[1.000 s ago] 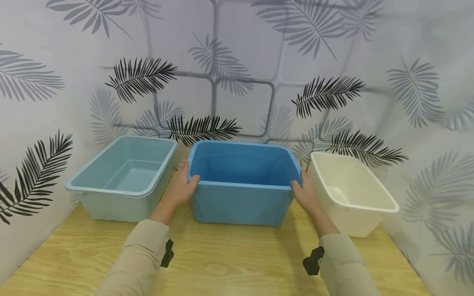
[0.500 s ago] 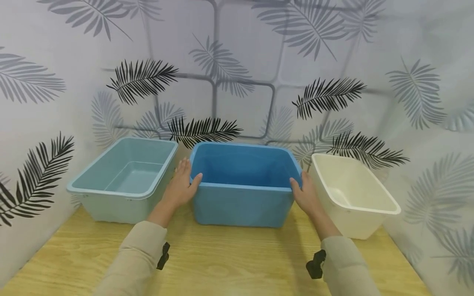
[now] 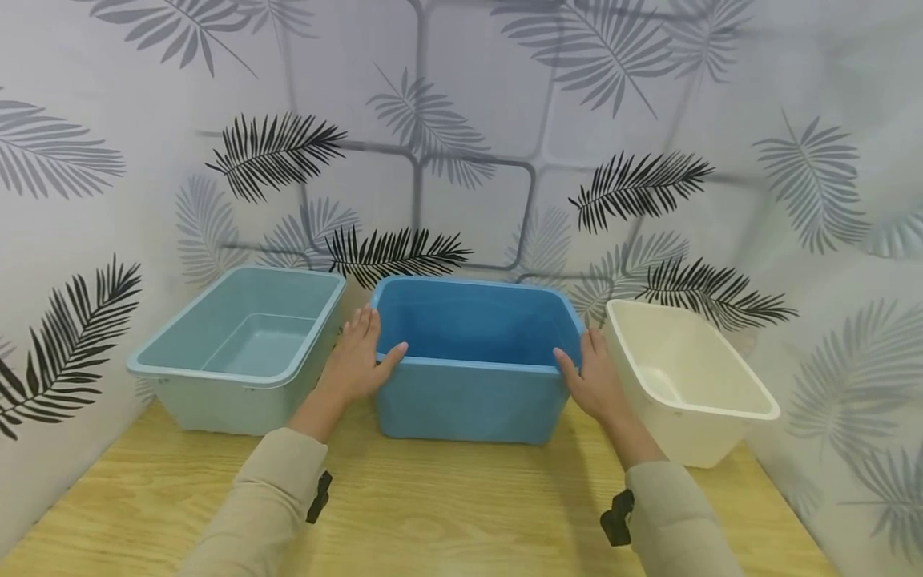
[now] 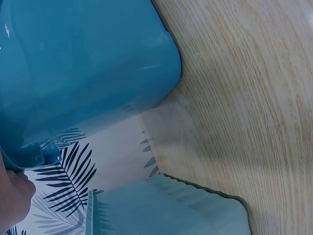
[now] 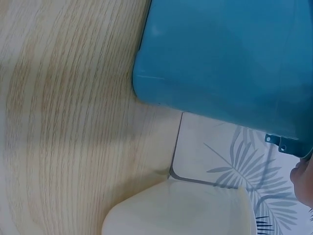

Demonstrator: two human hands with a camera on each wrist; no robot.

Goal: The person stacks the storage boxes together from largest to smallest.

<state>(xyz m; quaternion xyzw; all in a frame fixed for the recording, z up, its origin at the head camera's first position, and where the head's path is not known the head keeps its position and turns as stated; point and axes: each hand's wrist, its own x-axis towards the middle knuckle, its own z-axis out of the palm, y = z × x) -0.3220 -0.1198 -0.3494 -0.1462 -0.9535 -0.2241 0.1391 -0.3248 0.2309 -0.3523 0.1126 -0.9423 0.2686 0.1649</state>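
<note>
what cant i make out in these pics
Head view: the outer back of the blue tub, hidden by the tub itself.
Left wrist view: most of the left hand, cut off by the left edge.
Right wrist view: most of the right hand, cut off by the right edge.

- No text, label, brand, number or sign can be read in any view.
</note>
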